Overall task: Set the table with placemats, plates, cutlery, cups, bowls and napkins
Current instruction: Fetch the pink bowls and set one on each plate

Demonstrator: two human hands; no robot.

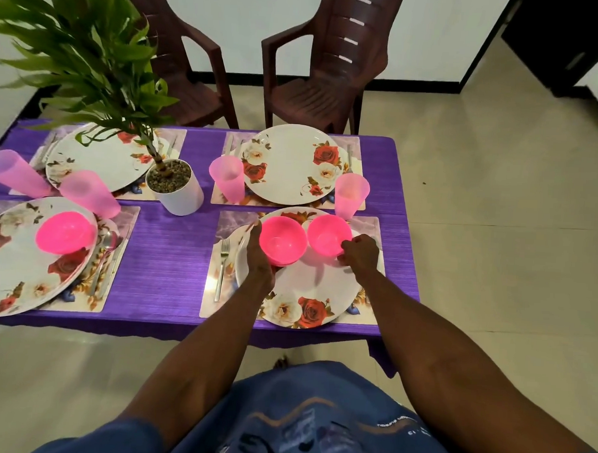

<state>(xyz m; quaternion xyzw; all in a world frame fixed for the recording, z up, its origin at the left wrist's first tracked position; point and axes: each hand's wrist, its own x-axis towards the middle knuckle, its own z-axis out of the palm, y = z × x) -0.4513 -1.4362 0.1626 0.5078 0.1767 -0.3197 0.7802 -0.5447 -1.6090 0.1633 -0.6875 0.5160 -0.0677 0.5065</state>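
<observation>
Landmark: I take the near-right white rose-patterned round plate point(308, 288) on the purple-clothed surface point(173, 255).
Left hand point(260, 259): my fingers curl under the left bright pink plastic bowl point(282, 241) above that plate.
Right hand point(360, 253): fingers pinch the rim of the right pink plastic bowl point(328, 234), at the plate's far edge.
Fork point(222, 267): just left of the plate.

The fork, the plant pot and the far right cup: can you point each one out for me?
fork point(222, 267): head view, middle of its handle, left of the near plate.
plant pot point(182, 197): head view, its white side wall.
far right cup point(349, 197): head view, its pink side wall.
</observation>
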